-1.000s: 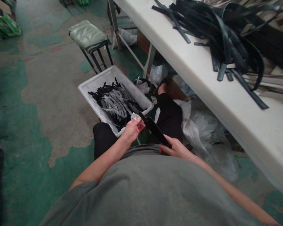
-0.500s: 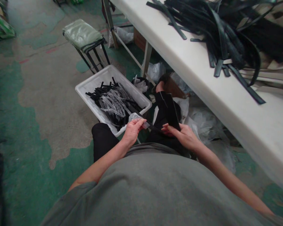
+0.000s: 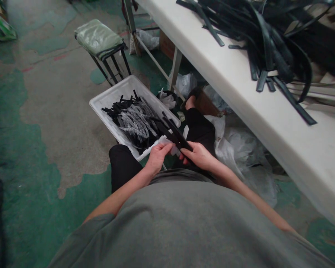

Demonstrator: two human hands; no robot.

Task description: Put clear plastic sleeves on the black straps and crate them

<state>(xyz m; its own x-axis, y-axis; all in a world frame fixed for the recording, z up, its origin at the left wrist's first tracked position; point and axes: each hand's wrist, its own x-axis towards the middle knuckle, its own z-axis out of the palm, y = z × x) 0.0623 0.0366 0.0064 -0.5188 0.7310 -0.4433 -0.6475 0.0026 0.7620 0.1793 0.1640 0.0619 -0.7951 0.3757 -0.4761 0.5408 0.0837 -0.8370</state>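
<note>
My left hand (image 3: 158,158) pinches a piece of whitish translucent film (image 3: 164,140) between thumb and fingers, above the near rim of a white plastic bin (image 3: 100,114). Close on its right, my right hand (image 3: 197,154) is closed around several flat black strips (image 3: 176,131), which point away toward the bin. Fingertips of both hands nearly meet where the film lies against the strips; whether the film is stuck to them I cannot tell. Inside the bin lie many black strips (image 3: 114,111), with grey-white patterned strips (image 3: 135,121) on top.
A white table (image 3: 240,89) runs along the right, bearing a heap of long black strips (image 3: 268,41). Beyond the bin stands a stool with a pale green cushion (image 3: 99,37). Clear plastic bags (image 3: 244,149) and a cardboard box (image 3: 209,102) lie under the table.
My right hand has moved left, close to my left hand, and its black strips now point toward the bin. My left hand stays nearly in place with the film.
</note>
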